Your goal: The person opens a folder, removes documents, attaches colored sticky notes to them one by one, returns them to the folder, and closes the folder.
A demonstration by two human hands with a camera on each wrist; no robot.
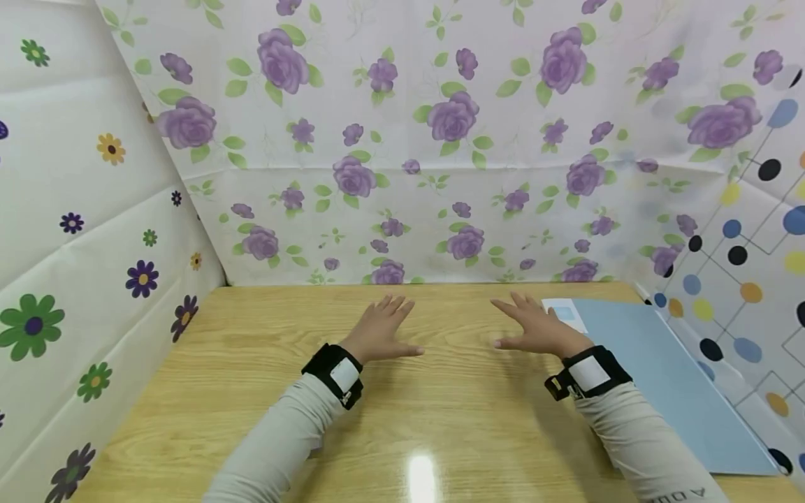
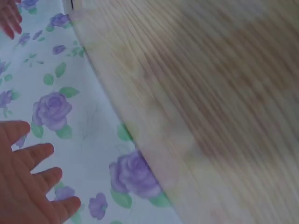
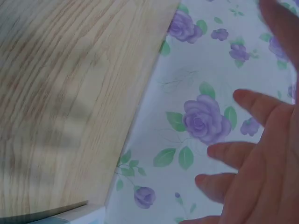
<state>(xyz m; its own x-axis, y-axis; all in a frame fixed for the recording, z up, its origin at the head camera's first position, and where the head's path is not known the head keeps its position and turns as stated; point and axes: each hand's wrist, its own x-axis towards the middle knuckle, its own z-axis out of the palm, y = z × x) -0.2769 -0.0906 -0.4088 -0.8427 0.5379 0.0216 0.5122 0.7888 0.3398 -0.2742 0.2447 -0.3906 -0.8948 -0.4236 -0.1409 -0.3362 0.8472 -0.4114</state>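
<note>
My left hand (image 1: 381, 333) is held over the middle of the wooden table (image 1: 251, 335), fingers spread and thumb pointing right. Facing it, my right hand (image 1: 533, 328) is spread the same way, with its thumb toward the left. Neither hand holds anything, and a gap of bare wood lies between them. Closest to the right hand is a flat light-blue board or folder (image 1: 666, 377) with a white label (image 1: 566, 314) at its far left corner. In the left wrist view, spread fingers (image 2: 39, 151) show against the flowered cloth.
A cloth with purple roses (image 1: 453, 119) hangs behind the table's back edge. Flower-patterned cloth (image 1: 63, 279) covers the left side, dotted cloth (image 1: 748, 293) the right. The right forearm (image 1: 641, 433) overlaps the blue board. Both wrists wear black straps (image 1: 333, 375).
</note>
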